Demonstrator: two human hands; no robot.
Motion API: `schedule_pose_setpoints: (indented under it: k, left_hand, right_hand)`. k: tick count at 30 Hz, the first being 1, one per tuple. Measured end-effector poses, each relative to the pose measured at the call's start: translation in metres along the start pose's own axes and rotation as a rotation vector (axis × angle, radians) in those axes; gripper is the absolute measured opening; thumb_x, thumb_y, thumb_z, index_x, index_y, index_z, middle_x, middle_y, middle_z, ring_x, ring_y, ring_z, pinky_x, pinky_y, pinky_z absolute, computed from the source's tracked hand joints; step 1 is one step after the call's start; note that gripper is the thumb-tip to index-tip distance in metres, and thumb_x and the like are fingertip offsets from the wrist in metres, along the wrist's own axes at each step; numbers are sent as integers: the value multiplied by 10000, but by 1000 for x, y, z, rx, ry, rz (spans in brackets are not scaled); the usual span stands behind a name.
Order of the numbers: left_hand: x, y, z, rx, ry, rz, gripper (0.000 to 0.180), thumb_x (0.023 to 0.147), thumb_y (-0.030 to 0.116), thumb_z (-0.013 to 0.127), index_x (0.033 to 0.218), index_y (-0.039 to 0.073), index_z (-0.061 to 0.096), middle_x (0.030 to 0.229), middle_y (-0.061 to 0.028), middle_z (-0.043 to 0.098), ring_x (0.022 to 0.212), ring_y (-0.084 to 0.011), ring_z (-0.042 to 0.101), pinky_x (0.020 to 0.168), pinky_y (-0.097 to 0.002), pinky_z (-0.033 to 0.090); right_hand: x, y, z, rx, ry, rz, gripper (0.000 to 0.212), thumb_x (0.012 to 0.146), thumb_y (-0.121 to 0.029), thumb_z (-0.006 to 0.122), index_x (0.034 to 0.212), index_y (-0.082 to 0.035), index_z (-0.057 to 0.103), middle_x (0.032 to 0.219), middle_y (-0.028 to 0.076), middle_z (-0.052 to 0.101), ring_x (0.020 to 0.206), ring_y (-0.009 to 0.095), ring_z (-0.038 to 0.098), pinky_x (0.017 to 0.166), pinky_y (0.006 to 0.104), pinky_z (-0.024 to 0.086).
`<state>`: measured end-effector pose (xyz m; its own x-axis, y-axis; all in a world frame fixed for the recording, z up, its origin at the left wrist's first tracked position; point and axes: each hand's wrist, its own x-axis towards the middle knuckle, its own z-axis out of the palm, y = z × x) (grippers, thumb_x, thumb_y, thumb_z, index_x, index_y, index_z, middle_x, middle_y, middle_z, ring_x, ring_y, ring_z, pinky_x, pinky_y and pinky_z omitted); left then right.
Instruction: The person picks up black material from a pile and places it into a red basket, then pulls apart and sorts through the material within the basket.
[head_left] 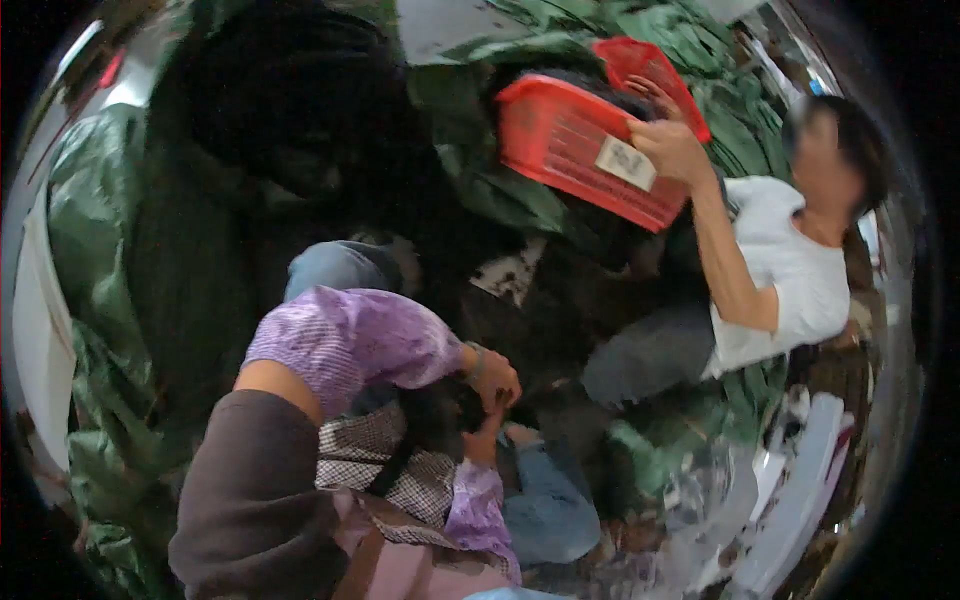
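**Right hand point(484, 445) and left hand point(495, 380) close together**

Between them is dark material point(467, 406), blackish, its shape lost in blur; whether their fingers pinch it I cannot tell. Beyond, a black heap point(290, 100) lies beside green sheeting point(100, 215). At right, a co-worker's point(785, 255) knee point(640, 355) and held-up red basket point(560, 140) crowd the space.

Dim fisheye view, its edges curving into black. Shadow swallows a dark mass point(300, 110) toward eleven o'clock; green sheeting point(95, 180) toward ten catches pale sheen; the central left hand point(495, 380) looks soft.
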<state>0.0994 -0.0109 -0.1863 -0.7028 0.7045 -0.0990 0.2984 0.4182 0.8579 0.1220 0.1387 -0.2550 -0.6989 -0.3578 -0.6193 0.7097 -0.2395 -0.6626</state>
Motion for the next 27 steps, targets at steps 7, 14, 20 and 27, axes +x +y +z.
schedule_pose_setpoints:
  k: [7, 14, 20, 27]
  left_hand:
    - [30, 7, -14, -5, -69, 188, 285, 566, 265, 643, 817, 157, 565, 781, -40, 567, 740, -218, 529, 645, -339, 405]
    - [10, 31, -35, 91, -109, 37, 330, 544, 242, 639, 855, 164, 565, 807, -36, 568, 770, -220, 530, 654, -353, 410]
    - [8, 24, -27, 76, -159, 3, 329, 547, 204, 627, 868, 164, 566, 820, -42, 566, 782, -231, 525, 644, -358, 418]
    - [9, 36, -21, 281, -114, 64, 297, 561, 203, 606, 854, 170, 569, 851, -56, 563, 771, -229, 535, 632, -357, 431]
  right_hand:
    - [64, -244, 97, -918, -185, -605, 281, 697, -202, 500, 932, -52, 462, 887, 63, 535, 775, 222, 518, 651, 287, 429]
    - [128, -416, 283, -1633, -732, -986, 251, 675, -174, 497, 889, -45, 471, 890, 67, 533, 752, 228, 518, 636, 293, 425]
    - [102, -386, 300, -2036, -855, -1438, 225, 657, -150, 494, 852, -39, 479, 893, 69, 531, 732, 233, 518, 624, 299, 421]
    - [112, -410, 321, -2067, -1082, -1744, 196, 635, -122, 491, 809, -32, 489, 896, 73, 529, 709, 238, 518, 610, 305, 416]
